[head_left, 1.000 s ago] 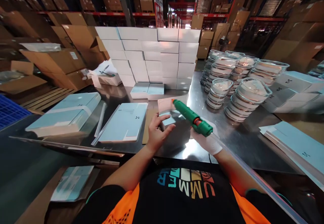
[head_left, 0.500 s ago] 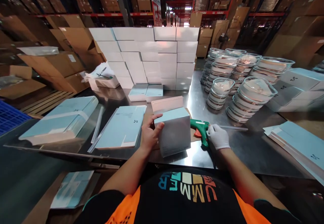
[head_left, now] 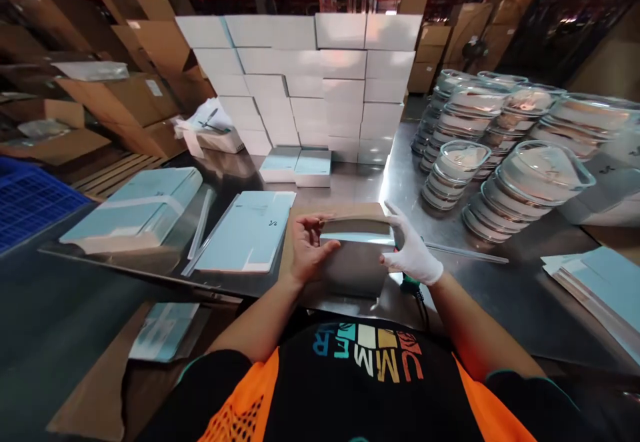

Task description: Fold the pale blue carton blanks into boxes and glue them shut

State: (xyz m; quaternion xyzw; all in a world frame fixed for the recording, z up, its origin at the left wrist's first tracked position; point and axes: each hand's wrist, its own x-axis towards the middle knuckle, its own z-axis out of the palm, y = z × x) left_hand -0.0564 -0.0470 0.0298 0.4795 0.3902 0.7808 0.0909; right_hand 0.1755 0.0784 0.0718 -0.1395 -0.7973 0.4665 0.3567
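A white cardboard box [head_left: 353, 265] is tilted in front of my body, its grey-shaded face towards me and its upper panel bowed. My bare left hand [head_left: 309, 245] grips its left end, thumb on the near face and fingers curled over the far edge. At the other end my white-gloved right hand [head_left: 413, 252] clasps the box between thumb and fingers. Beneath the glove a green glue gun [head_left: 411, 285] lies on the table, mostly hidden. A clear glue stick [head_left: 467, 253] extends to the right behind the wrist. Brown cardboard [head_left: 286, 259] lies under the box.
White boxes [head_left: 300, 62] form a wall at the back, two light-blue-topped boxes [head_left: 295, 163] before it. Clear lidded containers [head_left: 535, 182] are stacked right. Flat blue sheets [head_left: 245, 232] and a banded bundle [head_left: 133, 209] lie left, more sheets [head_left: 600, 289] at far right.
My right hand has let go of the glue gun and moved left onto the box. The box has tipped, its top edge now facing me. The view has shifted slightly.
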